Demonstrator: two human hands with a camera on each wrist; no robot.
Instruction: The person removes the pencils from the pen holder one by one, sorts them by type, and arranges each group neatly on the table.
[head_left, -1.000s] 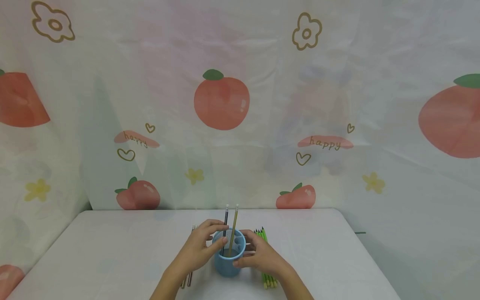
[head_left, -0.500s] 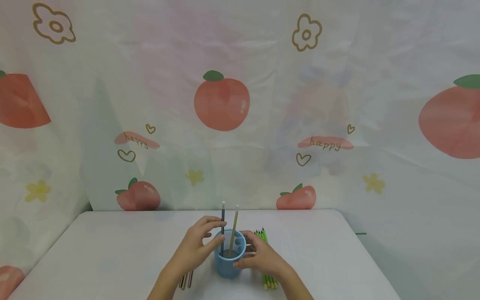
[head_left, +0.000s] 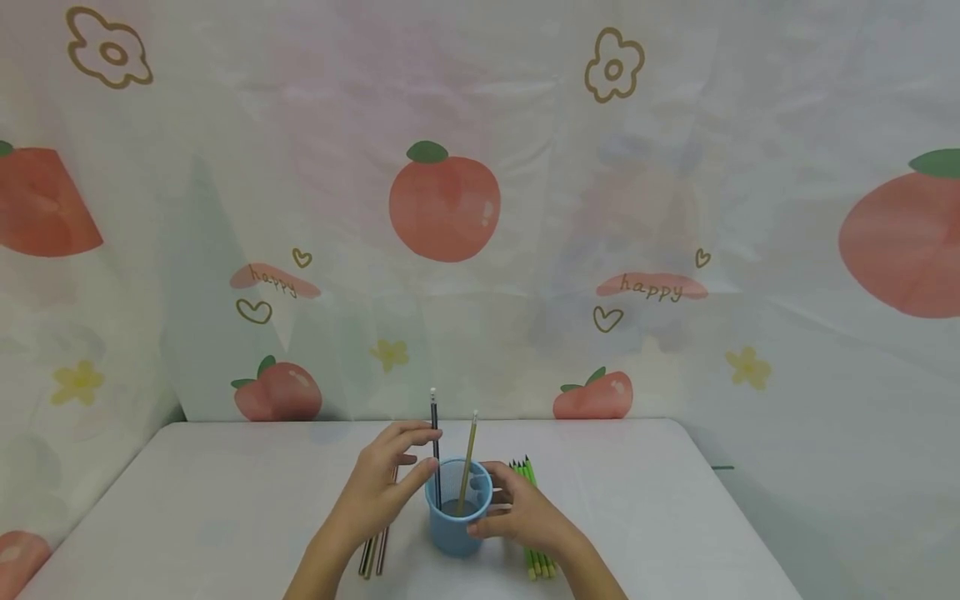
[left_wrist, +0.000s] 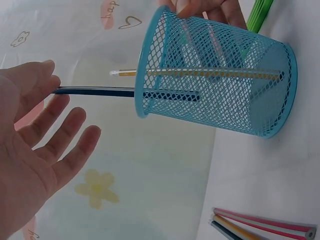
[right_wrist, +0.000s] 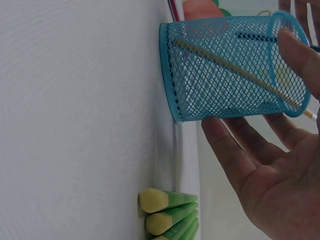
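Observation:
A blue mesh pencil cup (head_left: 456,533) stands upright on the table. My left hand (head_left: 382,479) pinches a dark pencil (head_left: 436,454) between thumb and index finger, the other fingers spread. In the left wrist view, the dark pencil's (left_wrist: 100,91) lower end is inside the cup, well above its base. A yellow pencil (head_left: 468,454) leans in the cup, eraser up and lower end at the bottom. My right hand (head_left: 521,508) holds the cup from the right, its thumb (right_wrist: 295,52) near the rim and its fingers along the mesh side.
Several green pencils (head_left: 538,562) lie side by side on the table right of the cup, partly behind my right hand. Left of it lie 3 more pencils (left_wrist: 265,225), one of them red. A fruit-print curtain (head_left: 480,350) hangs behind the white table (head_left: 225,508).
My left hand has moved up and to the left, raising the dark pencil within the cup. The right hand, the cup and the yellow pencil have barely moved.

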